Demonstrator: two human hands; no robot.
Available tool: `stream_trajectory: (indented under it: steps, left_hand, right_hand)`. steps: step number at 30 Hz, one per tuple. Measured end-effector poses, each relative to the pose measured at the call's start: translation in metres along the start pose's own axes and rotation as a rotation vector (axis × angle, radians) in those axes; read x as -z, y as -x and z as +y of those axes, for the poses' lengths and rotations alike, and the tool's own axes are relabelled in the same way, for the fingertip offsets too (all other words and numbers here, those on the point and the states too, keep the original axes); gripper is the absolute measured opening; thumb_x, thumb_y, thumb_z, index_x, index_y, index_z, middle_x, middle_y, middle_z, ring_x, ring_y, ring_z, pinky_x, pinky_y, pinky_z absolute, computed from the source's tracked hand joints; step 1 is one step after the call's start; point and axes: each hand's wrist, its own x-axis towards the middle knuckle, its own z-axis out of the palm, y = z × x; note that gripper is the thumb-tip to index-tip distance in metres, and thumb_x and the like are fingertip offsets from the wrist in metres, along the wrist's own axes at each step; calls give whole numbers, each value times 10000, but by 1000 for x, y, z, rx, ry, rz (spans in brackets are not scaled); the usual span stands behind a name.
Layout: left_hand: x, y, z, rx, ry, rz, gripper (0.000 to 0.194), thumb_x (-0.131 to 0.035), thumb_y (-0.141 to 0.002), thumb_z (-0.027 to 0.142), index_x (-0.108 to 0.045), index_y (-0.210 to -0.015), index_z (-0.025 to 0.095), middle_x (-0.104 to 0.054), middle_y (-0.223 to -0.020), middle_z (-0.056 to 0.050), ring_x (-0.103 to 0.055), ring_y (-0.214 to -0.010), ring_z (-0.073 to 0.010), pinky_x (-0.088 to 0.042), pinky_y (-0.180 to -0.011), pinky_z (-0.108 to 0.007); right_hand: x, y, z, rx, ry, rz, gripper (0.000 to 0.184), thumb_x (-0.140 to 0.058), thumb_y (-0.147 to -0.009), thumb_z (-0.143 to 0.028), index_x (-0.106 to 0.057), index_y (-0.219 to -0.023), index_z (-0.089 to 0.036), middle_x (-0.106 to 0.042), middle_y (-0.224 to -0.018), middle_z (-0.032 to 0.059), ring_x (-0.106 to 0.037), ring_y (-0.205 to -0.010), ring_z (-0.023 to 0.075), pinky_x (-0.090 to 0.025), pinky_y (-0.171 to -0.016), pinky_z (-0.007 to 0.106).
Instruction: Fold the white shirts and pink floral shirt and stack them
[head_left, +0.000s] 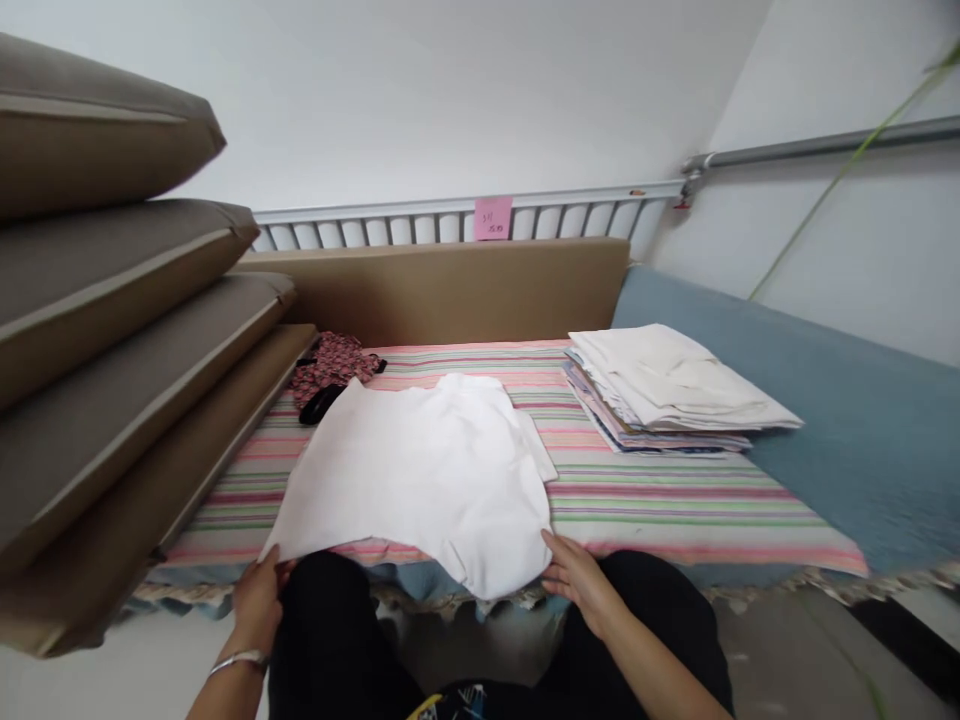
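Observation:
A white shirt (405, 460) lies spread out, turned sideways, on the striped cloth in front of me. At its near left corner, my left hand (259, 595) pinches the hem between thumb and fingers. My right hand (574, 575) grips the near right edge by the sleeve, thumb above and fingers partly under the fabric. Part of the shirt's near edge hangs over the front of the seat. Beyond the shirt's far left side is a crumpled red patterned garment (337, 362) with black trim.
A stack of folded clothes (667, 380), white on top, sits to the right on the striped cloth (660, 510). Large brown cushions (135, 290) are piled at the left. Behind stand a brown panel (450, 290) and a radiator (405, 228) with a pink note (493, 218).

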Motion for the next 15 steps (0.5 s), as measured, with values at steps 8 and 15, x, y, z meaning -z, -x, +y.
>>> stream_trajectory:
  steps: [8,15]
  left_hand:
    - [3,1,11,-20,116,-34,104,-631,-708,216,-544,-743,171,-579,-585,7,-566,-489,-144,-445,-475,-253]
    - [3,21,62,-136,170,-94,112,-644,-695,212,-558,-745,161,-553,-513,41,-530,-445,-106,-409,-443,-204]
  right_hand:
    - [-5,1,15,-17,41,-46,399,-724,-650,-432,-580,-910,-167,-641,-651,25,-592,-530,121,-454,-506,211]
    - [-2,18,-52,158,25,-75,380,-761,-615,-431,-571,-787,-151,-602,-575,9,-553,-512,120,-450,-503,222]
